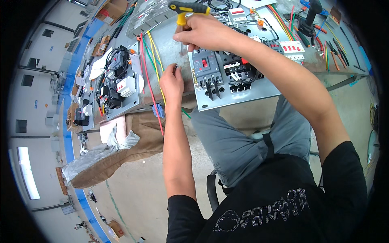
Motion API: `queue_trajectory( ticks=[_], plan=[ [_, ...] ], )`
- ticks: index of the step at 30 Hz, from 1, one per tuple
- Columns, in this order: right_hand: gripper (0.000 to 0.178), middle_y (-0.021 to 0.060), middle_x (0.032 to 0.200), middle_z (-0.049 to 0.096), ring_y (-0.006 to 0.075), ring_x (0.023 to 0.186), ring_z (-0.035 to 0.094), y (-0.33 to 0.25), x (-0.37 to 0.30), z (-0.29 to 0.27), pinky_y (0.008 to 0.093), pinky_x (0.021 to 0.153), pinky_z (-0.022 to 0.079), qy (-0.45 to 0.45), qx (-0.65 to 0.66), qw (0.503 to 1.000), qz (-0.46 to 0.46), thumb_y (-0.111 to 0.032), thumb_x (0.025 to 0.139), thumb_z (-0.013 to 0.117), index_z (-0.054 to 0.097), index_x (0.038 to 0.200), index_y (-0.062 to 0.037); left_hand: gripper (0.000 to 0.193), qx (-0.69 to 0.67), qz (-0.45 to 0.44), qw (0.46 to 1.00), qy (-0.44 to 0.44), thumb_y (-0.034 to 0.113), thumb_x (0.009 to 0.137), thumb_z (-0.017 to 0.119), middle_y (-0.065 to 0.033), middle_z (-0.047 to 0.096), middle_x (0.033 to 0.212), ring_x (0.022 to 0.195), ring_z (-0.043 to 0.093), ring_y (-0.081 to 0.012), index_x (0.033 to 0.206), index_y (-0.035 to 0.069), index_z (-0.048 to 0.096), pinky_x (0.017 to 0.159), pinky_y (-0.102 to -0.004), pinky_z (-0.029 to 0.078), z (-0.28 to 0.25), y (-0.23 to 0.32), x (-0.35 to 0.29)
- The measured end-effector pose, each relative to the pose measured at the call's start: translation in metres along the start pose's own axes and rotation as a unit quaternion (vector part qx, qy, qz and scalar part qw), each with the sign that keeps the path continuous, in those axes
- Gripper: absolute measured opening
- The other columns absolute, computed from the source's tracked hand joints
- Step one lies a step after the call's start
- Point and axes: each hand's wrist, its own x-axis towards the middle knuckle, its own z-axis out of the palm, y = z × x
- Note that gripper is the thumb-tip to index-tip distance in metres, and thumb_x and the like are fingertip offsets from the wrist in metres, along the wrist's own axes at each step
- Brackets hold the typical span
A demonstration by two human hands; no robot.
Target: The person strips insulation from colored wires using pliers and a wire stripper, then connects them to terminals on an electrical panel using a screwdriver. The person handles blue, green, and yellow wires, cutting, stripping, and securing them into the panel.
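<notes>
My right hand (202, 33) reaches across the top of a metal mounting plate (208, 106) and is closed around a screwdriver. The screwdriver's black and yellow handle (189, 7) sticks out above the fingers; its tip is hidden. Just under that hand lies a grey moulded-case circuit breaker (205, 65) with a red toggle, fixed on the plate. Left of the plate's edge, my left hand (172, 84) is closed in a pinch over the bench. Something tiny shows at its fingertips, too small to name.
Red, yellow and green wires (148, 77) hang over the bench edge beside my left hand. A second plate with components (126, 86) stands farther left. White breakers (292, 47), pliers (334, 58) and a black power tool (311, 18) lie to the right.
</notes>
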Motion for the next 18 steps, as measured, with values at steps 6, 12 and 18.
queue_trajectory(
  ticks=[6,12,18],
  plan=[
    [0.044,0.0087,0.099,0.077,0.0182,0.088,0.076,0.007,-0.015,-0.011,0.0313,0.087,0.057,-0.064,-0.079,0.994,0.047,-0.046,0.097,0.064,0.074,0.116,-0.0071,0.027,0.090,-0.009,0.995,-0.031,0.018,0.092,0.070,-0.0222,0.075,0.099,0.096,0.071,-0.0410,0.113,0.002,0.075,0.086,-0.0477,0.055,0.024,-0.021,0.041],
    [0.040,0.0080,0.101,0.077,0.0249,0.100,0.073,0.006,-0.019,-0.020,0.0338,0.093,0.054,-0.135,-0.112,0.985,0.003,-0.045,0.096,0.064,0.074,0.118,-0.0134,0.035,0.057,-0.056,0.994,-0.081,0.021,0.090,0.070,-0.0226,0.075,0.096,0.094,0.072,-0.0385,0.119,0.001,0.074,0.088,-0.0462,0.056,0.016,-0.025,0.049],
    [0.039,0.0088,0.090,0.074,0.0217,0.085,0.072,-0.009,-0.025,-0.025,0.0358,0.084,0.055,-0.229,-0.124,0.965,-0.012,-0.040,0.091,0.065,0.073,0.108,-0.0059,0.036,-0.378,-0.010,0.922,-0.087,0.008,0.099,0.066,-0.0103,0.073,0.120,0.112,0.067,-0.0184,0.133,-0.003,0.067,0.097,-0.0343,0.053,-0.056,0.053,0.007]
  ],
)
